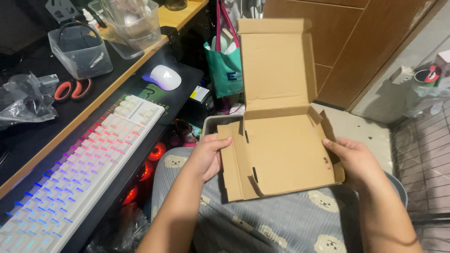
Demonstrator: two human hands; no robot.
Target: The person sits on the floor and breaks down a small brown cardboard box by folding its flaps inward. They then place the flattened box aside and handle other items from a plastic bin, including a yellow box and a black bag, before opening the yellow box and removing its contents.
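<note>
Dim room, sharp focus; glowing keyboard [79, 173] backlight, deep shadows under desk [28, 136].

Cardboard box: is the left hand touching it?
Touching. The head view shows the left hand with its thumb lying over the left side flap of the open cardboard box; the right hand grips the opposite wall.

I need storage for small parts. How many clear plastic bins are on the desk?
2. One bin holding a dark cable sits above the orange scissors; the other bin stands behind it at the desk's far edge. More may lie out of frame.
</note>
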